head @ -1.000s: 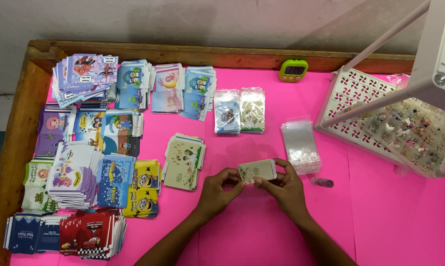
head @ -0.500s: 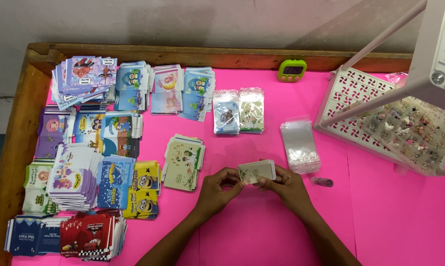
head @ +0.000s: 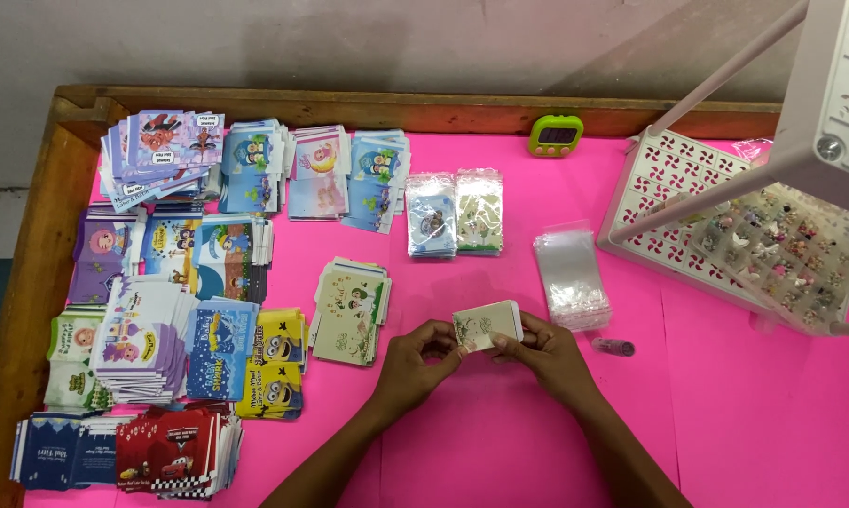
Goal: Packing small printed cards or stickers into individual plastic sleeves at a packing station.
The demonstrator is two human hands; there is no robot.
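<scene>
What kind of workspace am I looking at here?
Probably a small hand-packing station: stacks of printed cards on a pink-covered table, a pile of clear plastic sleeves, and a white basket of small trinkets.

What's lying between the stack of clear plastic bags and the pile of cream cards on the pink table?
In the head view, the small cream card, held by both hands, sits between the clear bags and the cream card pile; the rest is bare pink table.
</scene>
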